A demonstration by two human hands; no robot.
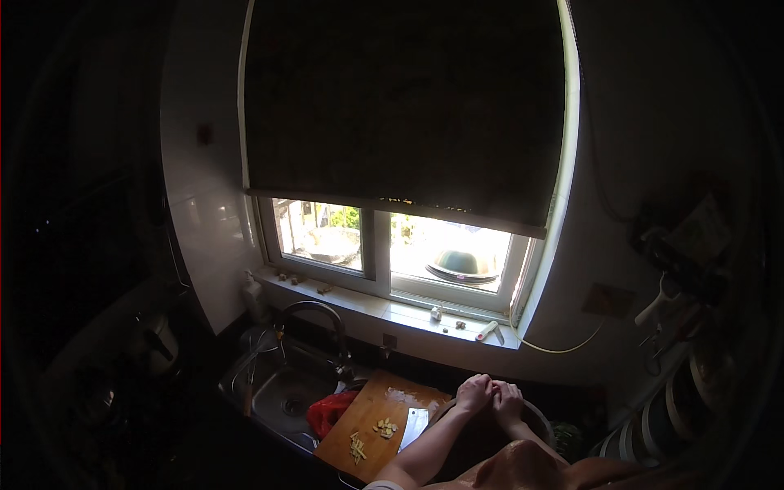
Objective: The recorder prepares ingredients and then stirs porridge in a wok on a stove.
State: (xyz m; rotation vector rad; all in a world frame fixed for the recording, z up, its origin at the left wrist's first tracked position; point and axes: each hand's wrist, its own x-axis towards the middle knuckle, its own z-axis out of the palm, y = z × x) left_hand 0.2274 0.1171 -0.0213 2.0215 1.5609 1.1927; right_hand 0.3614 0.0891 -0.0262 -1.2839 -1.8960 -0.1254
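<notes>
My left hand (474,393) and my right hand (508,402) meet fingertip to fingertip above a round dark container (545,419) with a pale rim. Curled fingers hide whatever may be between them. Just left of my left forearm, a wooden cutting board (343,422) lies at a slant, partly over the sink's edge. On it rests a cleaver (414,424) with a bright broad blade, its handle end covered by my forearm. Pale yellow slices (386,428) form one small pile, and thin cut strips (357,449) form another nearer me.
Left of the board is a steel sink (275,392) with a curved faucet (334,312). A red plastic bag (329,413) touches the board's edge. The windowsill (380,305) bears a garlic bulb (436,313) and a white-handled tool (487,331). Utensils (658,300) hang at right.
</notes>
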